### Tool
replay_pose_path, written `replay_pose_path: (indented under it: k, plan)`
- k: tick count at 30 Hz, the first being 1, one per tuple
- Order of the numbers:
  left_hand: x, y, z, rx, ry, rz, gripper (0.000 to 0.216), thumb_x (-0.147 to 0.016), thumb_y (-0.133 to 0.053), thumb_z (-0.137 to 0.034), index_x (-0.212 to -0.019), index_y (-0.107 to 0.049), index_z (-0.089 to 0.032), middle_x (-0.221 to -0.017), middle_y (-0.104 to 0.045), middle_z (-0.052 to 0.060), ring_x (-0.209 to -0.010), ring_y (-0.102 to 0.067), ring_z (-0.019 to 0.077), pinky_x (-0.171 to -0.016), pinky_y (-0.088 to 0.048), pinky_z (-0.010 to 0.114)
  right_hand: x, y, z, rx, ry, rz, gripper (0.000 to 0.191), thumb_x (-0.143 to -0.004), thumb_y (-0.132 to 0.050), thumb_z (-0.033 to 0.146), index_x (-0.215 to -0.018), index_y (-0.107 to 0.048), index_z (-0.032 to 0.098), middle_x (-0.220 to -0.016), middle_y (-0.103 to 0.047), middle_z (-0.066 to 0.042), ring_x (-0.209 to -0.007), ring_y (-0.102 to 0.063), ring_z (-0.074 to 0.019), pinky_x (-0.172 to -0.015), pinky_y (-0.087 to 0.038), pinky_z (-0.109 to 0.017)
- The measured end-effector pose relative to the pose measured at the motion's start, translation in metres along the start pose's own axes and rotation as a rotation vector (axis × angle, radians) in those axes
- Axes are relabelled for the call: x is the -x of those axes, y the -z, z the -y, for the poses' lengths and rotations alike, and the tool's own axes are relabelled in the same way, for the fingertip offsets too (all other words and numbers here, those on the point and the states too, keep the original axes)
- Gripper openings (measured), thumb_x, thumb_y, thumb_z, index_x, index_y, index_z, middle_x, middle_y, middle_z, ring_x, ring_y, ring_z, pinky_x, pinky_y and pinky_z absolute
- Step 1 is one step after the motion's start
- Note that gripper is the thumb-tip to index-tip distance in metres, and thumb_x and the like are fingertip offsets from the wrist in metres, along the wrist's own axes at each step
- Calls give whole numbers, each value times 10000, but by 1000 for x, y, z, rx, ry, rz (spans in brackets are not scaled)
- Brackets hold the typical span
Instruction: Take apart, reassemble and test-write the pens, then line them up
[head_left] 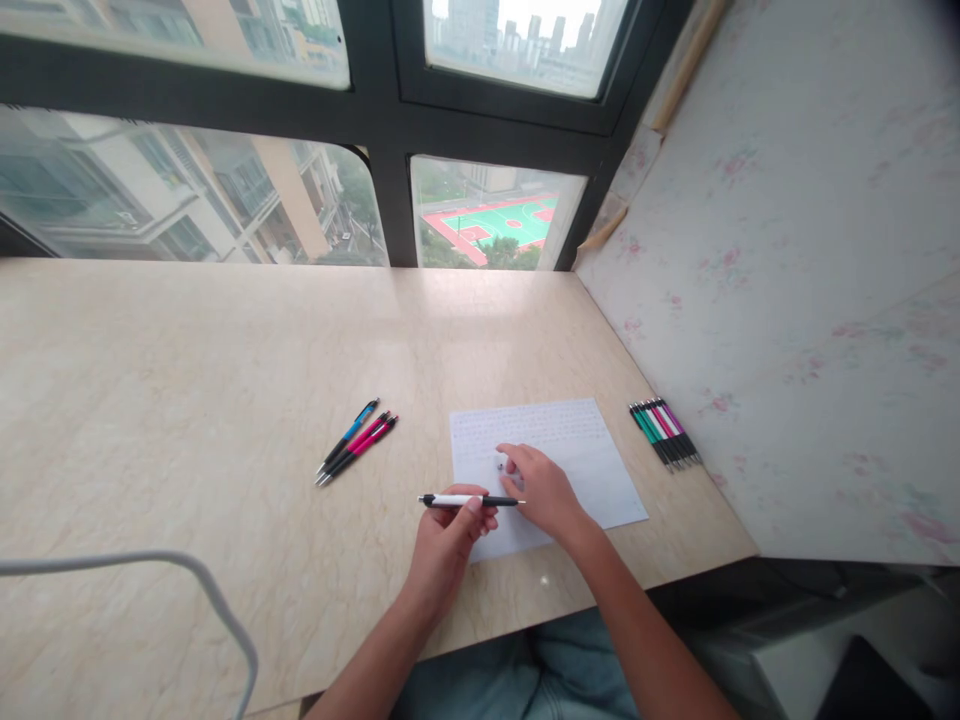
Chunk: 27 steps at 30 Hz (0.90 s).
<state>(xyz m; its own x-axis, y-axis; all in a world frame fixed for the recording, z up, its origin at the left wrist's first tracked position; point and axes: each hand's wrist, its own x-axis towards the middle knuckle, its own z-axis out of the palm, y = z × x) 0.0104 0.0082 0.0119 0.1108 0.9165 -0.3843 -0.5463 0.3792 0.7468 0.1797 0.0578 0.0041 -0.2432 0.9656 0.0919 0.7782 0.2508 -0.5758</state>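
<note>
Left hand (448,535) grips pen (471,500); paper (570,440) writing unreadable.

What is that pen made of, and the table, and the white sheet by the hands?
The pen in the left hand looks like smooth plastic: a glossy white barrel with black ends. The table looks like polished stone or a stone-look laminate, with beige veining and window glare; I can't tell which. The sheet looks like thin matte paper, white and lying flat.

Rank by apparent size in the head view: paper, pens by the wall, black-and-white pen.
1. paper
2. pens by the wall, as a bunch
3. black-and-white pen, though nearest the camera
</note>
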Motion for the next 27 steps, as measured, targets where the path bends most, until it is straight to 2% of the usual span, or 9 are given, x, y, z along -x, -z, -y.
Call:
replay_pose_path:
  k: [2,6,8,10,14,21,23,27]
  plan:
    - [-2,1,-3,7,-6,-28,275,-731,-772,-342,-894,-684,-138,-710,-690,53,-644,-613,141,-635,-477,256,10,2,-6,-57,-37,-51,377,-825,-562,157,-1197,-598,210,-871,-656,-33,-777,-585,-183,-746,-463,-310]
    - [-5,1,-6,-4,-25,-73,291,-721,-780,-344,-903,-684,-138,-719,-696,56,-643,-615,139,-629,-476,254,31,6,-4,-336,-216,-171,206,-904,-516,303,-979,-667,184,-827,-676,-50,-673,-595,-167,-622,-474,-280]
    - [-5,0,-5,-47,-16,-66,302,-710,-786,-360,-889,-688,-138,-700,-693,53,-640,-619,148,-622,-474,258,37,7,4,-562,-263,-115,299,-947,-456,394,-923,-666,183,-757,-674,-39,-627,-603,-157,-574,-476,-261]
    - [-4,0,-3,-101,-15,-49,317,-704,-787,-384,-883,-692,-140,-680,-691,50,-639,-625,157,-625,-477,264,40,9,12,-681,-272,-64,377,-966,-416,450,-874,-661,178,-703,-661,-27,-602,-601,-148,-575,-479,-255]
    - [-6,4,3,-211,-34,-20,319,-729,-770,-396,-906,-691,-143,-694,-710,65,-656,-639,172,-639,-477,269,39,10,16,-655,-260,-16,451,-944,-458,497,-660,-608,180,-590,-603,-5,-566,-563,-139,-569,-457,-249]
    - [-8,10,5,-307,-56,47,254,-747,-759,-362,-867,-691,-149,-704,-725,76,-657,-645,184,-620,-472,266,43,11,11,-686,-255,82,450,-962,-435,454,-684,-649,172,-603,-634,-16,-577,-579,-144,-580,-453,-255]
    - [-8,11,5,-306,-67,25,260,-738,-767,-355,-872,-702,-142,-688,-720,75,-646,-639,180,-615,-469,264,43,15,12,-661,-237,80,381,-942,-483,405,-696,-660,175,-641,-658,-22,-605,-591,-148,-593,-457,-257]
    - [-7,9,3,-223,-96,-50,264,-730,-773,-347,-877,-707,-138,-684,-708,64,-640,-625,158,-613,-462,250,42,26,12,-569,-212,-8,130,-846,-609,300,-849,-684,193,-799,-691,-35,-717,-623,-167,-614,-477,-256]
